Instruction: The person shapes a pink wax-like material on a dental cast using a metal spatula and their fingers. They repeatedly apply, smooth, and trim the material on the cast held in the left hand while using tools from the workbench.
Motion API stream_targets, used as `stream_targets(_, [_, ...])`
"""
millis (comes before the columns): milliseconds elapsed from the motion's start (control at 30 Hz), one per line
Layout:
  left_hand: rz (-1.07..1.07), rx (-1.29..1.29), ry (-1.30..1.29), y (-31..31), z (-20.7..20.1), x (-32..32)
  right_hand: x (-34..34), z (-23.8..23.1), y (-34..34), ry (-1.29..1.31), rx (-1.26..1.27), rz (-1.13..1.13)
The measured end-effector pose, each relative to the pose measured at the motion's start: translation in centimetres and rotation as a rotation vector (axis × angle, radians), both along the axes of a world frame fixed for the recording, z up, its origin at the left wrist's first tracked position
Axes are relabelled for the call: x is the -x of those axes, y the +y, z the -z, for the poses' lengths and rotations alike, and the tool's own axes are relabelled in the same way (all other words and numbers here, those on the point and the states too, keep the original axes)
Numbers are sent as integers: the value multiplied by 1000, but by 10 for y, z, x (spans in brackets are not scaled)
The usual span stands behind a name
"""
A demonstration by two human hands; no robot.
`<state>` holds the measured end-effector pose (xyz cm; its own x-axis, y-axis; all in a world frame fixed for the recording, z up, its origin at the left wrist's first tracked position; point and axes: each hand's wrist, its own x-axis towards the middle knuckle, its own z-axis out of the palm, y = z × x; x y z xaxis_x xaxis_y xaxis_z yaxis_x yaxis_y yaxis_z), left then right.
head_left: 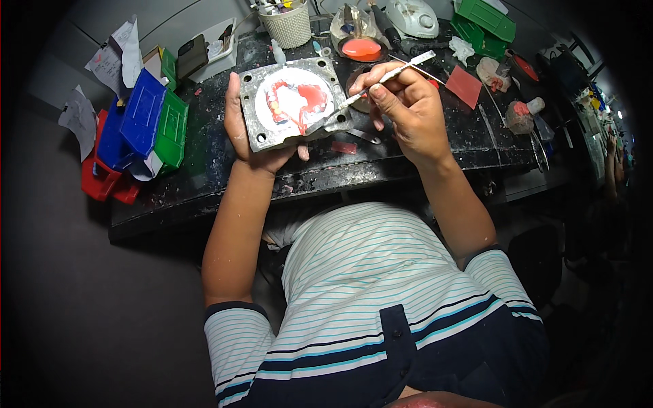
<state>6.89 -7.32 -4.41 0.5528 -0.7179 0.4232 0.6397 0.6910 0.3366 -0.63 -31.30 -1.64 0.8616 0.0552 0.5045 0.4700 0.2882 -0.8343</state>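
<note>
A square metal dental flask is tilted up in my left hand. My thumb lies along its left side and my fingers pass underneath, partly hidden. White plaster fills the flask, and in it sits a red wax denture form with a row of teeth. My right hand pinches a plaster-smeared wax knife between thumb and fingers. Its blade reaches down to the flask's near edge, by a red strip of wax; whether it touches cannot be made out.
Blue, green and red bins stack at the left. Behind the flask stand a woven white cup and a dish of red wax. A pink wax sheet lies right of my right hand, with green bins beyond.
</note>
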Motion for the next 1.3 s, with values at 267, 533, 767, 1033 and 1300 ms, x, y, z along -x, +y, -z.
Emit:
stream_targets(267, [19,12,-10,-1,-1,0,-1,1,-1,6,-12,-11])
stream_targets(533, [21,20,-20,0,2,-2,-3,1,-2,20,-16,-8])
stream_targets(767, [-13,-18,-5,-1,-2,0,-5,-1,-3,-3,-20,-2])
stream_targets(1033, [-28,-35,-24,-1,-2,1,-4,-3,-3,-1,-27,25])
stream_targets(1300, [-2,-11,-23,-1,-1,0,-6,-4,-3,-38,-6,11])
